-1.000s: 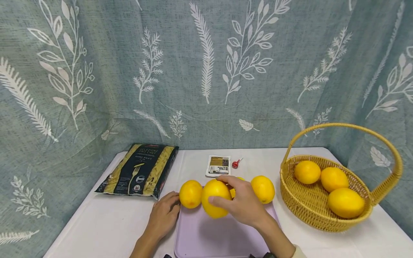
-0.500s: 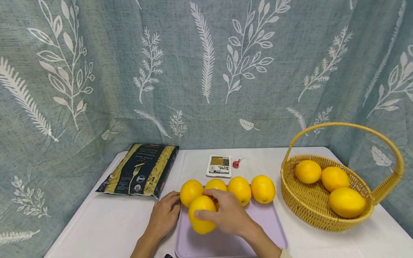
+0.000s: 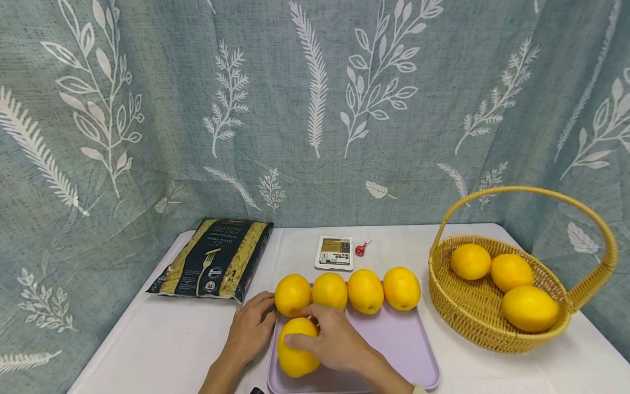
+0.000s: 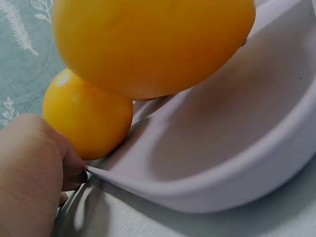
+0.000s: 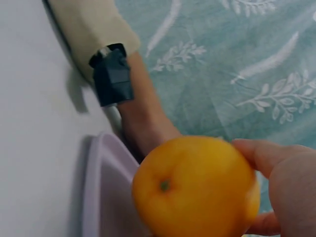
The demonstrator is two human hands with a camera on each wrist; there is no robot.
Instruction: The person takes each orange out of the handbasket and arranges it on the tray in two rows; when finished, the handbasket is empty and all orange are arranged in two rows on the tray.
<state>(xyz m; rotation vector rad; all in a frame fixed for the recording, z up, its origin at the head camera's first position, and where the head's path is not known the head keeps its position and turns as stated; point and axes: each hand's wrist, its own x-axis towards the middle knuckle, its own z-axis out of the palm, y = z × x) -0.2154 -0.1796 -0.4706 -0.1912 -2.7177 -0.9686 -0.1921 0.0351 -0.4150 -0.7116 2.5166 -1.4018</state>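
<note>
My right hand (image 3: pixel 334 340) grips an orange (image 3: pixel 294 358) over the front left part of a lilac tray (image 3: pixel 389 342). In the right wrist view a green stem spot shows on that orange (image 5: pixel 195 187), fingers at its side. At the tray's left edge, my left hand (image 3: pixel 250 331) holds the rim; the left wrist view has its fingertips (image 4: pixel 74 170) on it. Along the tray's back side is a row of several oranges (image 3: pixel 365 291). The leftmost orange (image 3: pixel 292 295) lies right by the left hand. Whether the gripped orange touches the tray cannot be told.
To the right stands a wicker basket (image 3: pixel 462 317) with a tall handle and 3 oranges (image 3: pixel 529 309) inside. A penne bag (image 3: pixel 211 260) lies at the back left. Behind the tray are a small flat packet (image 3: pixel 334 253) and a red lollipop (image 3: pixel 360 250).
My right hand has carried the orange left and toward me, from the row down to the front left of the tray. The left hand has stayed at the rim.
</note>
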